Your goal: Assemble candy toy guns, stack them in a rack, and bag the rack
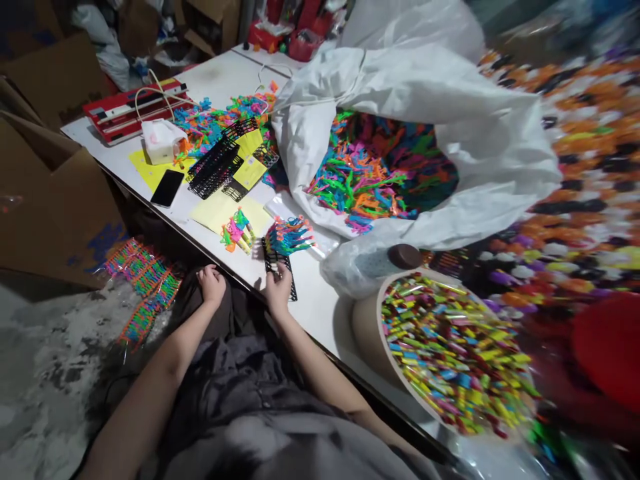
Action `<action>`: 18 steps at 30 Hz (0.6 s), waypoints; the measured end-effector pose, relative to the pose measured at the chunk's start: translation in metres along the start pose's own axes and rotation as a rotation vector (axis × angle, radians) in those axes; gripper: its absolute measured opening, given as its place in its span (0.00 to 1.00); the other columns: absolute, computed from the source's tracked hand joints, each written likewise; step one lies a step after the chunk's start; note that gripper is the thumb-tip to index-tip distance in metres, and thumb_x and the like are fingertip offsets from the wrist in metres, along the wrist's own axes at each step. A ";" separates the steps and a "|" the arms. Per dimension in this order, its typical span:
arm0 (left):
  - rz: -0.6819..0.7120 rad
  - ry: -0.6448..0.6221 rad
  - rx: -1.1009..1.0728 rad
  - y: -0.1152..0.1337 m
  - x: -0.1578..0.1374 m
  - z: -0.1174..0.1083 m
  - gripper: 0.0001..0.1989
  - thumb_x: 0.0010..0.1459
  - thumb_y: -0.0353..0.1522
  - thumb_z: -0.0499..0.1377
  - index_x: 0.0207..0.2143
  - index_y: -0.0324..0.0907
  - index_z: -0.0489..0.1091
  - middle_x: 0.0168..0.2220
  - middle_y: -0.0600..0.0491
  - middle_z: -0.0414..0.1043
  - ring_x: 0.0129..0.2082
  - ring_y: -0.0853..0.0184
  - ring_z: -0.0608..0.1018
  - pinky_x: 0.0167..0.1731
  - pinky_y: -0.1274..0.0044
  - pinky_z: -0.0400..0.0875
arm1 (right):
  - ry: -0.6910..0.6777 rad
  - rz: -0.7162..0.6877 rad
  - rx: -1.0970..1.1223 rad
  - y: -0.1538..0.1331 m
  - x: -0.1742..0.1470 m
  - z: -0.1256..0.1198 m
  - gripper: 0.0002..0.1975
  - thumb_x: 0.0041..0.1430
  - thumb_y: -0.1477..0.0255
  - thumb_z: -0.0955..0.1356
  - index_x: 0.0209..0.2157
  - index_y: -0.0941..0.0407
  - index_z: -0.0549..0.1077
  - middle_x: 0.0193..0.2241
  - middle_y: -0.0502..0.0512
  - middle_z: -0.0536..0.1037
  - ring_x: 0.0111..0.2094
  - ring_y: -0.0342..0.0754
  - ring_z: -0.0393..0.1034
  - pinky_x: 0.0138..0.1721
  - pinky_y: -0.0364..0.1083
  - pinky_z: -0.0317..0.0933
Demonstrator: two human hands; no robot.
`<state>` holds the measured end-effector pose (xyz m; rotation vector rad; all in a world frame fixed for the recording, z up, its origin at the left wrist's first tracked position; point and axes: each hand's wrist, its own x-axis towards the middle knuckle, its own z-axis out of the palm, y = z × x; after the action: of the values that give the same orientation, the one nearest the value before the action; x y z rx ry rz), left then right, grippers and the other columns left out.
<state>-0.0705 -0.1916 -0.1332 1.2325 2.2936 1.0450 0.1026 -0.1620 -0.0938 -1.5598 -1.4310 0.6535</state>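
The black grid rack (275, 259) sits near the front edge of the white table (320, 310), its far end topped with rubbery-looking figures (293, 235) in blue, orange and pink. The right hand (280, 285) pinches its near end between thumb and fingers. Left of the rack, clear of the tabletop, the left hand (213, 285) has its fingers curled in; I can't tell whether it has hold of anything. Just left of the rack lies a small cluster of bright pieces (237, 230); farther left, a dark phone (167, 188). Beyond the rack to the right slumps a white sack (500, 140) of colourful strands (370, 170). To the rack's right stands a tub (367, 327) brimming with short tubes (460, 353).
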 end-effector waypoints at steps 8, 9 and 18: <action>-0.006 -0.015 0.033 0.007 0.000 0.002 0.13 0.50 0.23 0.51 0.39 0.42 0.64 0.34 0.50 0.72 0.51 0.58 0.68 0.63 0.55 0.37 | -0.403 -0.273 -0.556 -0.079 0.040 0.052 0.23 0.58 0.70 0.62 0.55 0.60 0.63 0.59 0.67 0.60 0.58 0.59 0.54 0.55 0.56 0.54; -0.012 -0.013 0.035 0.008 0.000 0.000 0.13 0.51 0.23 0.51 0.39 0.42 0.64 0.35 0.50 0.72 0.51 0.58 0.68 0.63 0.55 0.39 | -0.424 -0.225 -0.620 -0.085 0.051 0.055 0.22 0.59 0.69 0.62 0.54 0.59 0.64 0.57 0.67 0.63 0.57 0.59 0.56 0.54 0.56 0.55; -0.013 -0.022 0.001 0.010 0.003 -0.004 0.09 0.51 0.24 0.51 0.34 0.41 0.67 0.34 0.46 0.71 0.45 0.55 0.71 0.51 0.62 0.60 | -0.536 -0.164 -0.723 -0.087 0.050 0.046 0.12 0.58 0.68 0.62 0.42 0.59 0.67 0.39 0.63 0.75 0.36 0.51 0.70 0.36 0.45 0.57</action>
<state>-0.0686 -0.1872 -0.1231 1.2216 2.2834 1.0206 0.0307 -0.1076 -0.0306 -1.8458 -2.3598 0.4949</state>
